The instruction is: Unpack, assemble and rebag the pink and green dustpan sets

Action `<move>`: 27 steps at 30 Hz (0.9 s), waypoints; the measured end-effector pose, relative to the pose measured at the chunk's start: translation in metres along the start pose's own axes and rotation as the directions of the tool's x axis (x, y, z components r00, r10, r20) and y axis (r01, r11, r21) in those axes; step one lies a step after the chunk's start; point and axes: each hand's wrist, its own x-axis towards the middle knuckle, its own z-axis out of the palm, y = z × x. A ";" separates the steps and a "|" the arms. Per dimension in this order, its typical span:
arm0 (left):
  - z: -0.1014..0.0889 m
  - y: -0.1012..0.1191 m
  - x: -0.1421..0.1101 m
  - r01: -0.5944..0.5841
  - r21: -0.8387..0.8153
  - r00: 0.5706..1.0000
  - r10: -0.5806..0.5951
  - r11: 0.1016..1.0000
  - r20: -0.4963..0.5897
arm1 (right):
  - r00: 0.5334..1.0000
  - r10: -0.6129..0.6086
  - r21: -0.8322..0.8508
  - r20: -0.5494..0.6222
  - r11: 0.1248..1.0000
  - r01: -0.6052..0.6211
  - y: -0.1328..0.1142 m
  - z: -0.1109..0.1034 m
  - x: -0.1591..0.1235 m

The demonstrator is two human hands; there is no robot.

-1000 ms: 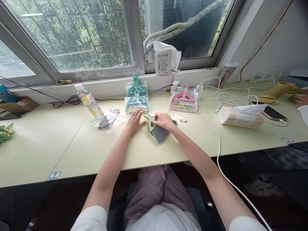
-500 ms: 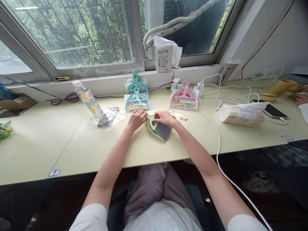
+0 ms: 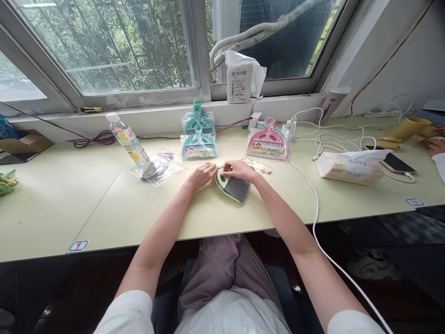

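A small green dustpan with a grey brush [image 3: 233,186] lies on the pale table [image 3: 104,208] in front of me. My left hand [image 3: 202,176] is closed in a pinch round the handle end of the set. My right hand [image 3: 239,170] rests on top of the brush, fingers curled on its handle. A printed card label [image 3: 256,165] lies just behind my right hand. An empty clear wrapper [image 3: 156,168] lies to the left.
Two packaged teal dustpan sets [image 3: 198,137] and a pink one [image 3: 267,143] stand near the window ledge. A water bottle [image 3: 128,144] lies tilted at the left. A tissue pack [image 3: 351,167], white cables [image 3: 314,195] and a phone [image 3: 391,161] sit right. Another person's hand [image 3: 436,146] shows at far right.
My left hand went from lying flat beside the handle to pinching it. The dustpan and brush turned slightly and shifted right. My right hand stayed on the brush.
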 end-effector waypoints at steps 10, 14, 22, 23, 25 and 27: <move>-0.003 0.009 0.004 0.028 0.031 0.998 -0.029 0.999 0.051 | 0.999 -0.030 0.065 0.014 0.997 0.029 0.009 -0.001 0.003; -0.008 0.014 0.007 0.046 0.052 0.997 -0.049 0.998 0.060 | 1.000 0.017 0.054 0.024 0.998 -0.018 0.004 -0.005 0.001; -0.007 0.019 0.009 0.054 0.082 0.996 -0.060 0.995 0.065 | 0.996 0.071 0.015 0.050 0.997 -0.072 0.001 -0.009 0.001; -0.006 0.019 0.009 0.054 0.086 0.996 -0.060 0.995 0.062 | 0.996 0.072 0.020 0.048 0.997 -0.073 0.001 -0.009 0.001; -0.005 0.018 0.009 0.052 0.092 0.997 -0.057 0.994 0.057 | 0.997 0.069 0.032 0.045 0.997 -0.071 0.002 -0.007 0.002; -0.005 0.017 0.009 0.052 0.088 0.997 -0.057 0.995 0.056 | 0.997 0.061 0.044 0.041 0.997 -0.063 0.003 -0.006 0.003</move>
